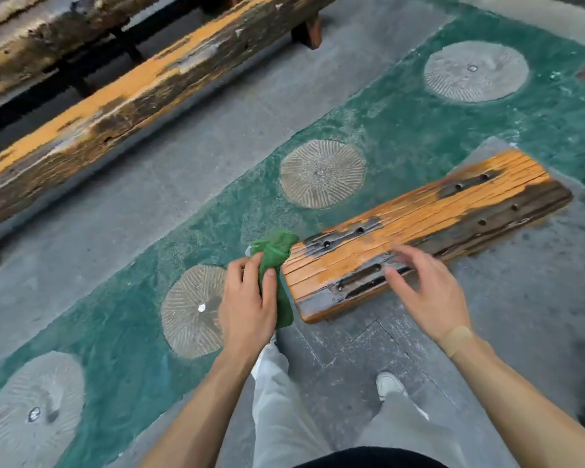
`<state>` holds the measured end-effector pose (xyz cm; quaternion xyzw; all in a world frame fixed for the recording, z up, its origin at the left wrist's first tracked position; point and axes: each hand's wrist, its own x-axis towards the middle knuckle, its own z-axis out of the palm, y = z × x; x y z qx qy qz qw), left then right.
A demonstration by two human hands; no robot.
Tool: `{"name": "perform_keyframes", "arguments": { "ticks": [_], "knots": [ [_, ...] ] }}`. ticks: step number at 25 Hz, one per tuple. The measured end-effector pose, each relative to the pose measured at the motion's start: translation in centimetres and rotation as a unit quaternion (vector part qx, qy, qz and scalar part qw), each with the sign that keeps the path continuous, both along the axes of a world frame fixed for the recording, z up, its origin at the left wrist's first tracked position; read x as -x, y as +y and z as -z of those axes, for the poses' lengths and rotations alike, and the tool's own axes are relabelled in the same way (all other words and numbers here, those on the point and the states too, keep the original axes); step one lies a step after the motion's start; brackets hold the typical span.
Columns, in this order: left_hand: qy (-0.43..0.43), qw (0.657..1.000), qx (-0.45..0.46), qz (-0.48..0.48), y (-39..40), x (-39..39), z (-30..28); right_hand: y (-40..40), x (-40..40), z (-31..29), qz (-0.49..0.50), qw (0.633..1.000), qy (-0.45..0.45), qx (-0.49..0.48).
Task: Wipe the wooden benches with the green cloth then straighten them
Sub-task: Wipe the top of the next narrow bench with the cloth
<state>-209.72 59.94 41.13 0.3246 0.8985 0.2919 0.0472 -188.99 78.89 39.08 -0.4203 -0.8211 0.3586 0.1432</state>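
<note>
Grey paved floor (190,184) with green strip (419,123), short wooden bench (429,214) on it.

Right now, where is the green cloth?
In the head view, the green cloth is bunched in the left hand, just off the near end of the short wooden bench, above the green painted floor strip.

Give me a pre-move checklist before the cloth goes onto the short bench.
1. green cloth gripped in left hand: ok.
2. Cloth on the short bench: not ok, it hangs off the near end.
3. right hand steadying the bench: cannot tell, blurred over its near edge.
4. Bench top free of objects: ok.
5. Bench lined up with the long bench: not ok, angled differently.
</note>
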Motion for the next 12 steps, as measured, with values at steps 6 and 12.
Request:
{"name": "perform_keyframes", "arguments": {
  "ticks": [6,12],
  "knots": [
    [-0.018,0.965,0.148,0.214,3.4,14.2,11.2,-5.6,10.0,12.0,0.199,0.973,-0.065,0.096],
    [0.028,0.925,0.191,0.326,9.1,20.4,24.5,-12.8,16.0,23.6,0.297,0.931,-0.121,0.177]
  ]
}}
